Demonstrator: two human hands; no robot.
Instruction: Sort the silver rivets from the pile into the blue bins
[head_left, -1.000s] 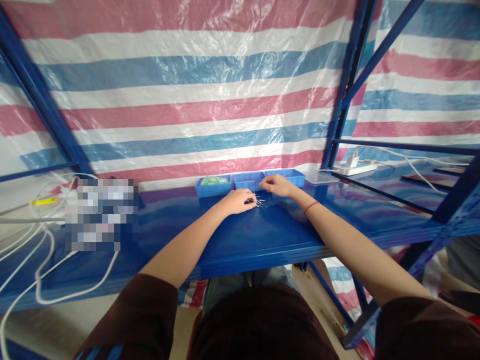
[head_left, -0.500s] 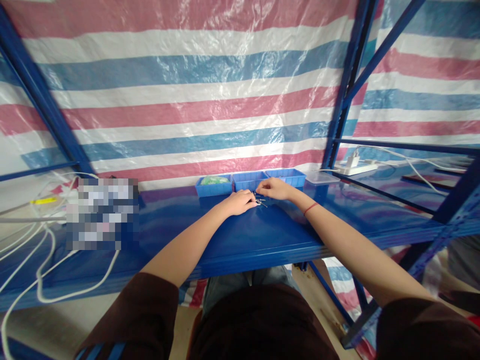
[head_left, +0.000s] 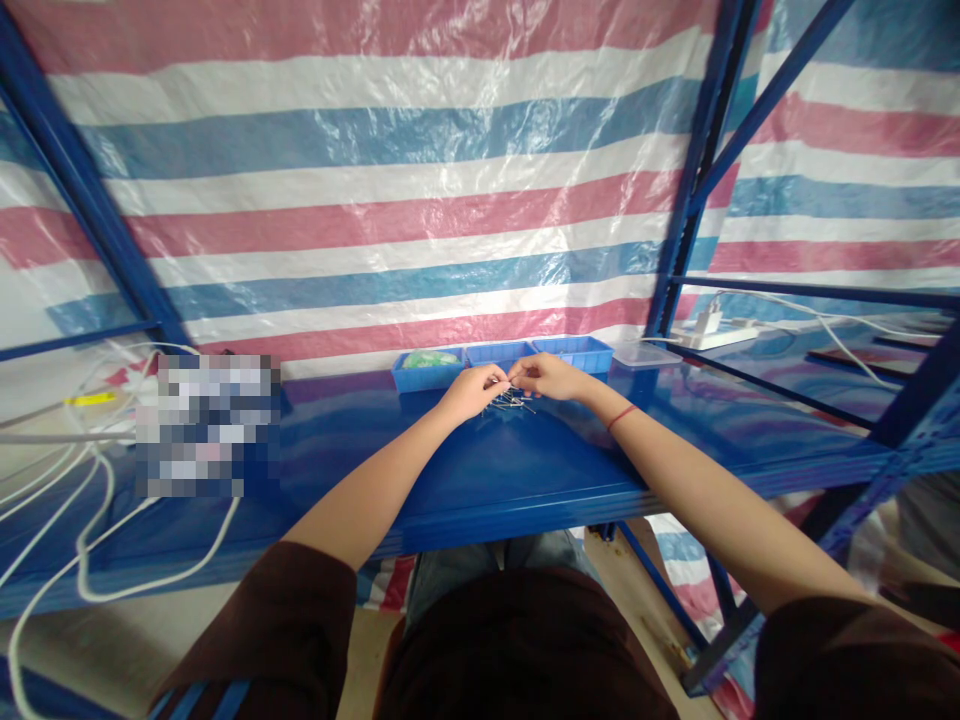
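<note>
Just in front of the blue bins lies a small pile of thin, shiny metal pieces [head_left: 511,400], like screws or pins, on the blue tabletop [head_left: 517,465]. Over the pile's far left side, my left hand [head_left: 480,386] has its fingers closed in a pinch. My right hand [head_left: 546,375] meets it from the right, its thumb and fingertips also pinched together. The fingertips of both hands nearly touch, with a small dark bit between them that is too tiny to name.
Behind my hands stand a left blue bin [head_left: 427,377] holding a green bag, a middle bin [head_left: 487,354] and a right bin [head_left: 592,355]. A clear lid [head_left: 645,354] and a white power strip [head_left: 716,335] are to the right. White cables [head_left: 105,590] loop at left.
My left hand has lifted from the metal pieces and moved up to my right hand's fingertips, so more of the pile shows. My right hand has barely moved.
</note>
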